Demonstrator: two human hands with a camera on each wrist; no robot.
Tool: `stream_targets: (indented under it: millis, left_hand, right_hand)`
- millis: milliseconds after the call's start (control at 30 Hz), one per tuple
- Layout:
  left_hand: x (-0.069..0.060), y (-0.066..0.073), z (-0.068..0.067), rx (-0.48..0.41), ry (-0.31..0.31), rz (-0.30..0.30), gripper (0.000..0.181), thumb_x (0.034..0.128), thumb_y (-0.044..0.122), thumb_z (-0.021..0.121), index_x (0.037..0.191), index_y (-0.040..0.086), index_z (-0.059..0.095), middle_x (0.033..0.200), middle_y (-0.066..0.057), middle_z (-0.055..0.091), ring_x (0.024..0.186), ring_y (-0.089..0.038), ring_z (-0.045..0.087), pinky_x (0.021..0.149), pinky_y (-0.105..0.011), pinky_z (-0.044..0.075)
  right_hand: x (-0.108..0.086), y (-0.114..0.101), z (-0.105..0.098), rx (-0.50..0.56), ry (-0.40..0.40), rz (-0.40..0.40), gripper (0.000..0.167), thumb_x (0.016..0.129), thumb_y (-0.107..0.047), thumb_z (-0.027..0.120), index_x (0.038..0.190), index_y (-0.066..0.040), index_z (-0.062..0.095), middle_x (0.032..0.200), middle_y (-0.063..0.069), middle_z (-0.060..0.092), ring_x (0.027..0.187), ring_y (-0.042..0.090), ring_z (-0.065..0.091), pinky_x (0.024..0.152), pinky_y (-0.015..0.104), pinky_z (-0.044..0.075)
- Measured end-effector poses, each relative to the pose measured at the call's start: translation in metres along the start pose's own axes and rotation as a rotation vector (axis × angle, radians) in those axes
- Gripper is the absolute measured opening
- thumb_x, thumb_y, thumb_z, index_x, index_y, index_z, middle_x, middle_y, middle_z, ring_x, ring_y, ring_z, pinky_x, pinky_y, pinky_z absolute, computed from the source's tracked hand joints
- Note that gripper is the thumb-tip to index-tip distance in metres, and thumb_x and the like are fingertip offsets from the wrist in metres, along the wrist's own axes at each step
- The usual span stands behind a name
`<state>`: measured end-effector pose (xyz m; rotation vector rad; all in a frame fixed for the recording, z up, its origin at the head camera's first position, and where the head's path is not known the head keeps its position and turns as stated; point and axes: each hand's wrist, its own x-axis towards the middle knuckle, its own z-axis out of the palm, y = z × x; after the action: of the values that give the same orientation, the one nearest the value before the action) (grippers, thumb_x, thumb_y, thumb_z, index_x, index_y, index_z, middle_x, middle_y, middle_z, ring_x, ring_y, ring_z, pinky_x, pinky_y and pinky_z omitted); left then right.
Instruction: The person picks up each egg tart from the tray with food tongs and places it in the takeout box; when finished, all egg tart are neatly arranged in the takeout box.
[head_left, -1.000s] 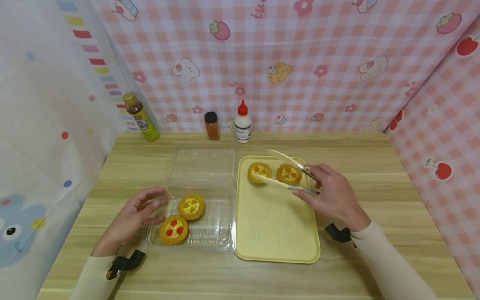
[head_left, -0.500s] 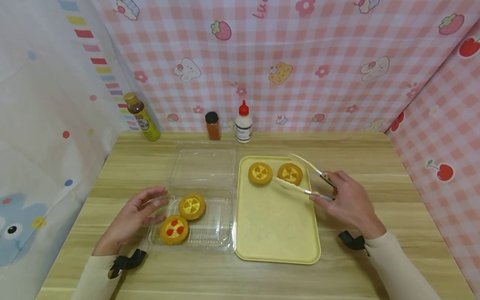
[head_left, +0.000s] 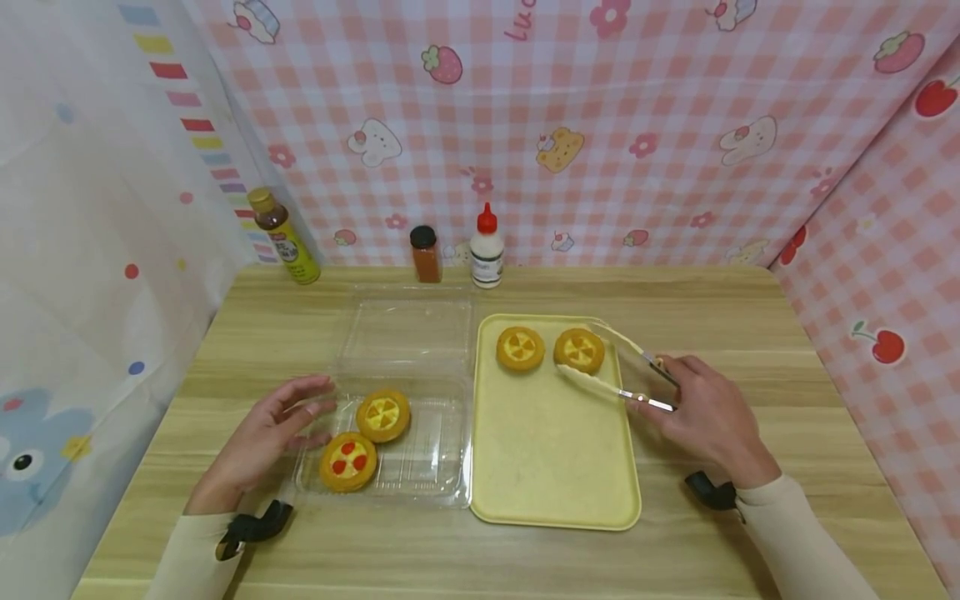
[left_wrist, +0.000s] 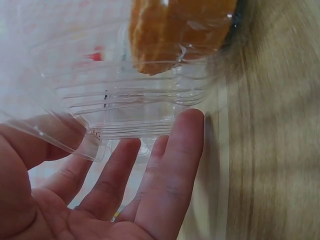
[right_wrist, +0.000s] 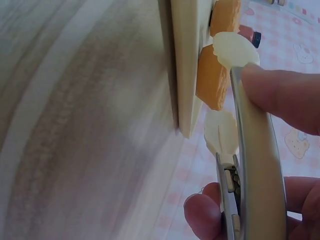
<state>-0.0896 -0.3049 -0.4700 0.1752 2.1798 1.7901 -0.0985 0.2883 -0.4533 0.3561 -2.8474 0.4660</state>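
Observation:
My right hand [head_left: 708, 417] grips a pair of tongs [right_wrist: 260, 165] with cream-coloured tips. The tong arms are spread on either side of the right-hand egg tart [head_left: 579, 350], at the back of a yellow tray [head_left: 555, 450]; whether the tips touch it I cannot tell. A second tart [head_left: 520, 348] sits just left of it. My left hand [head_left: 262, 433] lies at the left edge of a clear plastic clamshell box [left_wrist: 135, 130], fingers loosely extended by its wall. Inside the box are a yellow-topped tart [head_left: 383, 415] and a tart with red pieces [head_left: 348, 462], side by side.
The box's transparent lid [head_left: 408, 329] lies folded back behind it. Along the rear of the wooden table [head_left: 375, 550] stand a yellow-labelled bottle [head_left: 288, 242], a black-capped spice jar [head_left: 426, 254] and a white red-nozzled bottle [head_left: 487, 254]. A checked cloth [head_left: 480, 117] hangs behind.
My right hand has drawn the tongs rightward, away from the left tart on the tray, and their arms now straddle the right one. The left hand has stayed put.

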Motion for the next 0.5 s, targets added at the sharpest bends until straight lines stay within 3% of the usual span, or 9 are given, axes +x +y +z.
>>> stream_targets:
  millis: [333,500]
  left_hand:
    - [0.0,-0.0002,0.0006,-0.02,0.003,-0.007,0.051,0.1141,0.023,0.05,0.158,-0.001,0.037,0.154,-0.012,0.047,0.127,-0.003,0.064,0.093,-0.039,0.065]
    - [-0.0004,-0.0004,-0.0001,-0.025,0.009,-0.015,0.051,0.114,0.024,0.05,0.158,0.0,0.038,0.156,-0.019,0.043,0.127,-0.003,0.064,0.093,-0.039,0.065]
  right_hand:
    - [-0.0032,0.0001,0.0013,0.0,0.022,0.006,0.068,0.082,-0.049,0.088,0.126,0.0,0.072,0.104,0.015,0.075,0.08,0.029,0.07,0.072,0.055,0.059]
    - [-0.0056,0.0011,0.0005,0.007,0.043,0.0,0.065,0.081,-0.048,0.089,0.123,-0.002,0.073,0.106,0.015,0.076,0.084,0.031,0.072,0.073,0.055,0.059]
